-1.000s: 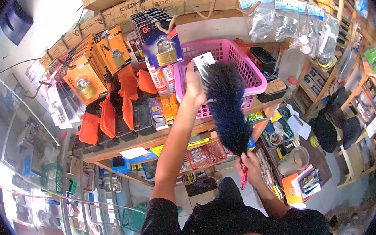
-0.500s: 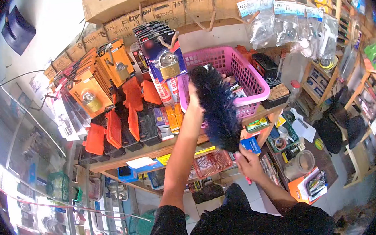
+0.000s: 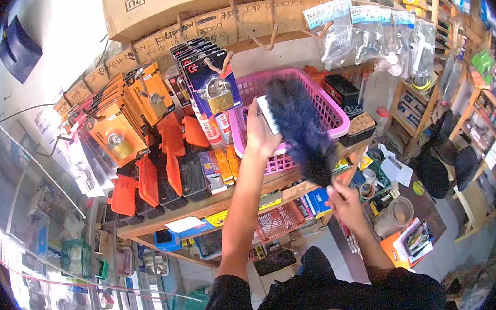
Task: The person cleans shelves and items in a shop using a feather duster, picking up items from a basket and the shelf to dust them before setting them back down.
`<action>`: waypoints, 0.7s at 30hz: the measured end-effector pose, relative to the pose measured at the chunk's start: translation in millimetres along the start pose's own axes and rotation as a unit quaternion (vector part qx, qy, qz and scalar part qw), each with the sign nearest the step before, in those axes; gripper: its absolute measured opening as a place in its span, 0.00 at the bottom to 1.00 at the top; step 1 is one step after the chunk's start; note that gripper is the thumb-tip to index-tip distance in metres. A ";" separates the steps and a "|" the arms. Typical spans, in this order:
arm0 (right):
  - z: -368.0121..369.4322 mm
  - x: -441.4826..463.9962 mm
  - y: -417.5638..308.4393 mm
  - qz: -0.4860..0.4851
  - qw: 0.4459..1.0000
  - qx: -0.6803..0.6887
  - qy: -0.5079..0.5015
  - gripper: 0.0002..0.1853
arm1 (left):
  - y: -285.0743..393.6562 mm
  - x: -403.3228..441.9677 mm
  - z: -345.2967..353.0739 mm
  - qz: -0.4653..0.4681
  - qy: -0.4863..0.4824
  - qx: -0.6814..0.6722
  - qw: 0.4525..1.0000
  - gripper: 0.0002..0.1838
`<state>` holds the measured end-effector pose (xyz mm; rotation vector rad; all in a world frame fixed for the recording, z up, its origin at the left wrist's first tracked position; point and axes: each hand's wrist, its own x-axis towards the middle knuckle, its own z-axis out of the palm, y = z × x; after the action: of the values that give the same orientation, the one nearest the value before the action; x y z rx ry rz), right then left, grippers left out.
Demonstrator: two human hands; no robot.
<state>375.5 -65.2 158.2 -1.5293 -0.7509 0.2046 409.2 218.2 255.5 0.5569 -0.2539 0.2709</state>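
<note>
My right hand [image 3: 344, 201] is closed around the handle of a dark feather duster [image 3: 304, 132]. Its fluffy head leans up and to the left across the front of a pink plastic basket [image 3: 339, 128], blurred by motion. In my left hand [image 3: 261, 131], at the basket's near left side, is a white flat item [image 3: 267, 113] like a small box or packet. The duster covers that item's right side, so its kind does not show. The duster's feathers lie against or very close to it.
Carded padlocks [image 3: 218, 95] hang on hooks left of the basket. Below them stand black bins with orange lids [image 3: 123, 194]. Clear packets [image 3: 367, 38] hang at the upper right. A wooden shelf edge [image 3: 205, 209] runs under the basket; a glass case [image 3: 49, 243] stands left.
My left hand has come forward out of the basket with the white item showing. The duster has shifted right and down beside it. The view has turned slightly.
</note>
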 end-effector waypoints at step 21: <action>29.8 -21.4 8.1 0.064 0.998 -0.006 -0.008 0.22 | 2.5 -11.2 0.6 -0.060 -0.096 -0.046 0.992 0.39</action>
<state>345.3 -52.2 140.1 -1.5909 -0.6671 0.3087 397.8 217.8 253.8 0.5045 -0.4160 0.0881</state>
